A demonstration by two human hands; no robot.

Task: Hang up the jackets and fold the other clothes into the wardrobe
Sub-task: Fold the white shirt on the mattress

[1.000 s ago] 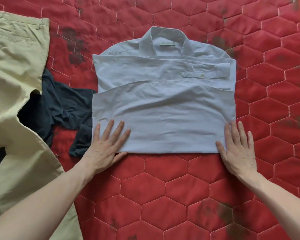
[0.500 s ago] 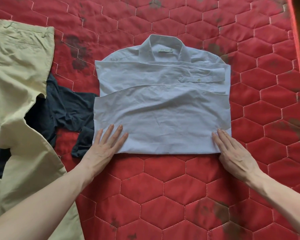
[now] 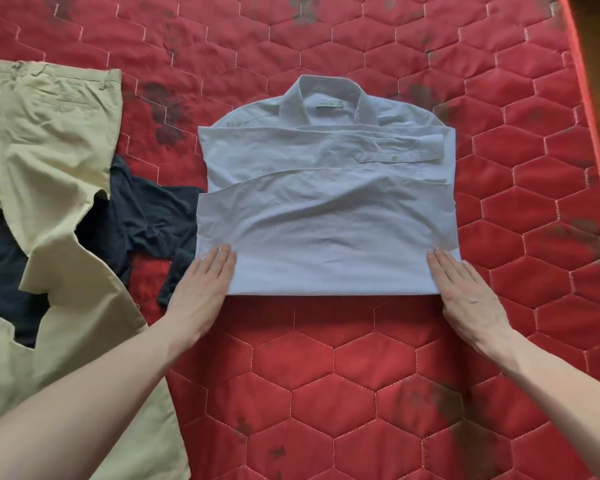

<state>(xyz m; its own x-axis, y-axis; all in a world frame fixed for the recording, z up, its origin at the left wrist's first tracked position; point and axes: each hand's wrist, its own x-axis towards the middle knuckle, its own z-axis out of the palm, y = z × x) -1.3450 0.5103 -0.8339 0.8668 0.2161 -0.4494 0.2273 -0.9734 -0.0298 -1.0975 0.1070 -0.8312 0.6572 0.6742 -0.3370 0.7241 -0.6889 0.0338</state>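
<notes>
Both hands lie flat on the folded pale-blue shirt [image 3: 326,216]: left hand [image 3: 201,292] at its near left corner, right hand [image 3: 465,292] at its near right; khaki trousers [image 3: 49,161] lie beyond the left hand.

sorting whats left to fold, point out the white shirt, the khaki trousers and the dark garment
white shirt [image 3: 326,244], head view, folded-up lower panel
khaki trousers [image 3: 49,140], head view, seat below the waistband
dark garment [image 3: 146,220], head view, crumpled middle

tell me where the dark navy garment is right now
In the head view the dark navy garment lies left of the folded white shirt, partly under the khaki trousers.
</notes>
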